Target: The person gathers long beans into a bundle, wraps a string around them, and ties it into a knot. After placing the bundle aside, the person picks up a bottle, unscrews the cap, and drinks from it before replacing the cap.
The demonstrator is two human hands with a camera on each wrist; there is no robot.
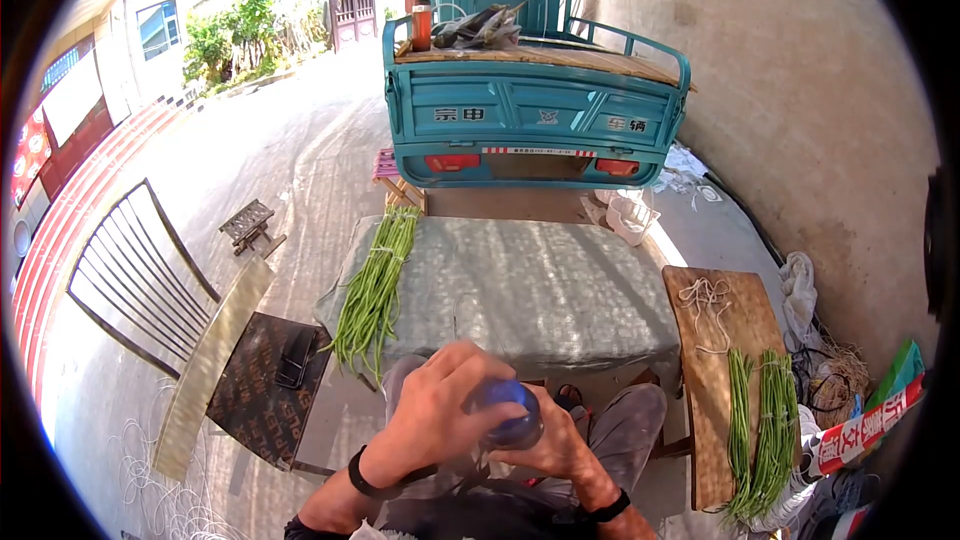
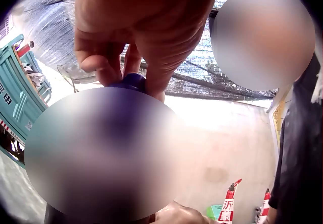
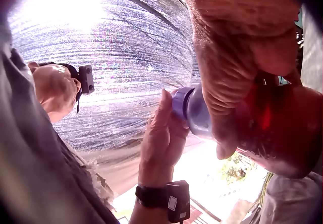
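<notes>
A bottle (image 3: 282, 128) with a purple-blue cap (image 3: 182, 102) lies between the two hands, reddish in the right wrist view and blue from above (image 1: 512, 414). The left hand (image 1: 440, 405) pinches the cap with its fingertips; in the left wrist view the same hand (image 2: 141, 27) comes down onto the cap (image 2: 133, 81) from above. The right hand (image 1: 556, 440) grips the bottle's body, its fingers (image 3: 224, 138) wrapped round it. Much of the bottle is blurred out in the left wrist view.
A cloth-covered table (image 1: 530, 290) stands ahead, with long green beans (image 1: 378, 285) at its left. More bean bundles (image 1: 775, 430) and string lie on a wooden board (image 1: 700, 390) at right. A chair (image 1: 262, 380) holding a phone is at left; a teal truck (image 1: 540, 120) stands behind.
</notes>
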